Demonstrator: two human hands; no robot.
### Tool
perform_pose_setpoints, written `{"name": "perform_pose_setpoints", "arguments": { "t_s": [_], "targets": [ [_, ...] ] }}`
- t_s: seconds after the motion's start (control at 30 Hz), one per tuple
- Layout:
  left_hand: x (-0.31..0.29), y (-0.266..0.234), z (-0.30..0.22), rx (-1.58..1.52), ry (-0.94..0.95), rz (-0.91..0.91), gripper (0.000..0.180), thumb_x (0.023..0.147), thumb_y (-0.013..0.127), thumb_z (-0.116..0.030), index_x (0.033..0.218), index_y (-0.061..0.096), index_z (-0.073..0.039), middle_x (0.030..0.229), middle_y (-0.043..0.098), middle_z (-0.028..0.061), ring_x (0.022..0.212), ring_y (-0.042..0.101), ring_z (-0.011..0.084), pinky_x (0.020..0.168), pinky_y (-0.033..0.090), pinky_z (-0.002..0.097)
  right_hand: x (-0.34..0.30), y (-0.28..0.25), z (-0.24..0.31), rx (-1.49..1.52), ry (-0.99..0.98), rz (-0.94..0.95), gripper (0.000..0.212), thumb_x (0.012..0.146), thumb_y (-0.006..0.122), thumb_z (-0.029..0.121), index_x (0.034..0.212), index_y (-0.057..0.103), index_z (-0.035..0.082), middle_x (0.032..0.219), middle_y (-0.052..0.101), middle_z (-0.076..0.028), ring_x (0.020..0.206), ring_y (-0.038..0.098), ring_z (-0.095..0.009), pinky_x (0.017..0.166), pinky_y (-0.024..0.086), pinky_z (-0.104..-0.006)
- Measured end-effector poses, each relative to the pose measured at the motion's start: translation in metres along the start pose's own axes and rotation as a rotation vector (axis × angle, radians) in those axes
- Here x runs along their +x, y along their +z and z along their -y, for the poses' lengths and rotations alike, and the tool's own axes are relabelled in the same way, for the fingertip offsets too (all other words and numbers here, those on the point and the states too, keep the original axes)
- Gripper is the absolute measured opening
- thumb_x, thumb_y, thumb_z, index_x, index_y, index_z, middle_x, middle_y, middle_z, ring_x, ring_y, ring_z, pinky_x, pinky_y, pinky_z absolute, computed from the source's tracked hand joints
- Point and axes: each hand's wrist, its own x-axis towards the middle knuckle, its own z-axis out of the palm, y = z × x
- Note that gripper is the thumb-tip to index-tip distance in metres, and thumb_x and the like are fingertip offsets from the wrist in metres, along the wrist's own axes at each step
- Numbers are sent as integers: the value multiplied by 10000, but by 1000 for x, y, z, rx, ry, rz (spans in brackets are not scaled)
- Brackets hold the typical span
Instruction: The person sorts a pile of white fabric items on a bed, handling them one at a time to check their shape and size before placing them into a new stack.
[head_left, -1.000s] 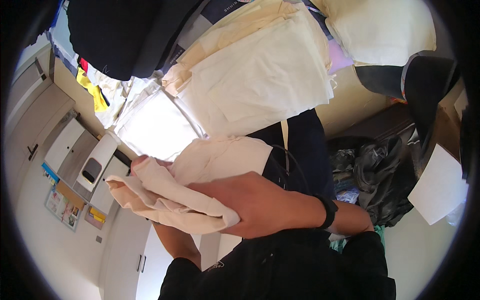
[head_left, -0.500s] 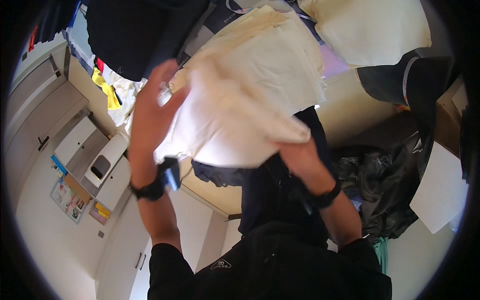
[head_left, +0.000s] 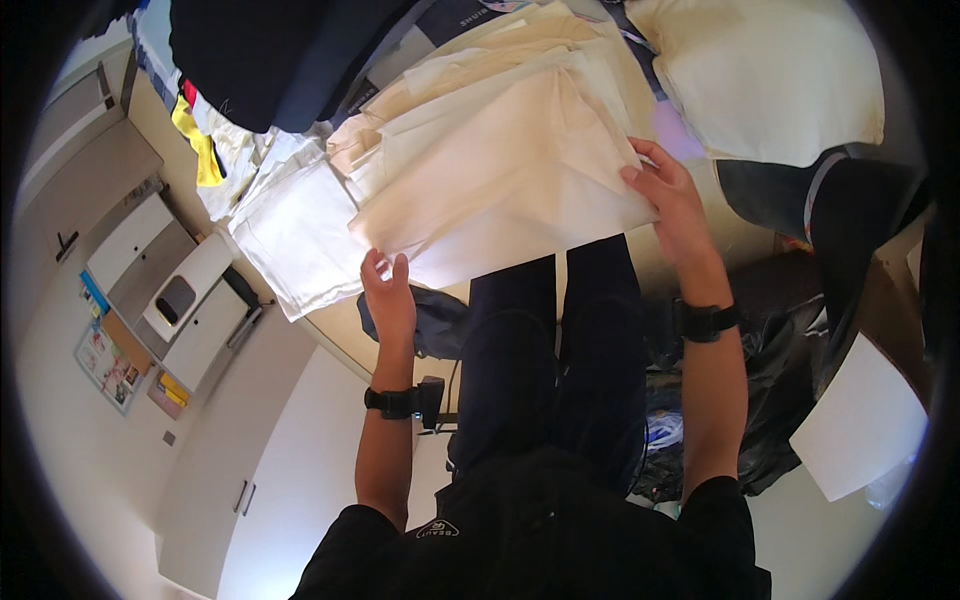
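A cream fabric piece (head_left: 520, 190) is spread at a slant over a layered stack of similar cream fabric (head_left: 450, 65). My right hand (head_left: 672, 195) pinches its right edge between thumb and fingers. At its lower left corner, my left hand (head_left: 388, 295) has its fingertips and thumb closed on the edge. Just left of that hand lies a flat pile of white fabric (head_left: 300, 225). Black bands are strapped on both wrists.
Black fabric (head_left: 270, 60) lies at the upper left, beside yellow and white cloths (head_left: 200, 145). Another cream fabric pile (head_left: 770, 80) sits at the upper right. Black plastic bags (head_left: 770, 400) and a white board (head_left: 862, 420) are at the lower right.
The blurred cream piece has moved up and right and now lies spread out. My left hand has moved down and right, my right hand up and right. The white pile shows more fully.
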Motion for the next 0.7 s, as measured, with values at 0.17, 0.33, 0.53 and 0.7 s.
{"name": "perform_pose_setpoints", "arguments": {
  "t_s": [0.17, 0.33, 0.53, 0.7],
  "targets": [
    [-4, 9, 46, -455, -375, 272, 485, 918, 617, -361, 1272, 509, -46, 1257, 541, 50, 1102, 516, 161, 907, 399, 318, 27, 26, 38, -407, 177, 25, 532, 785, 767, 262, 1168, 565, -47, 958, 664, -105, 786, 631, -138, 703, 493, -250],
    [-8, 20, 52, -756, -427, 377, 585, 885, 675, -343, 1343, 412, -93, 1271, 537, 35, 1140, 495, 150, 933, 371, 332, 33, 66, 55, -653, 134, 38, 515, 767, 772, 227, 1147, 573, -60, 976, 668, -118, 825, 640, -169, 741, 507, -271],
    [-3, 34, 58, -1074, -452, 325, 611, 829, 702, -31, 1348, 379, -24, 1238, 555, 106, 1141, 542, 194, 991, 418, 318, 50, 68, 47, -554, 194, 41, 420, 790, 739, 165, 1121, 594, -48, 960, 673, -93, 812, 636, -152, 737, 505, -275],
    [-13, 11, 61, -1022, -456, 378, 605, 843, 632, 71, 1377, 358, -10, 1298, 524, 124, 1195, 523, 221, 1024, 414, 319, 4, 91, 49, -703, 52, 80, 263, 812, 694, 117, 1037, 653, -13, 886, 680, -60, 791, 624, -115, 711, 498, -268]
  ]
}}
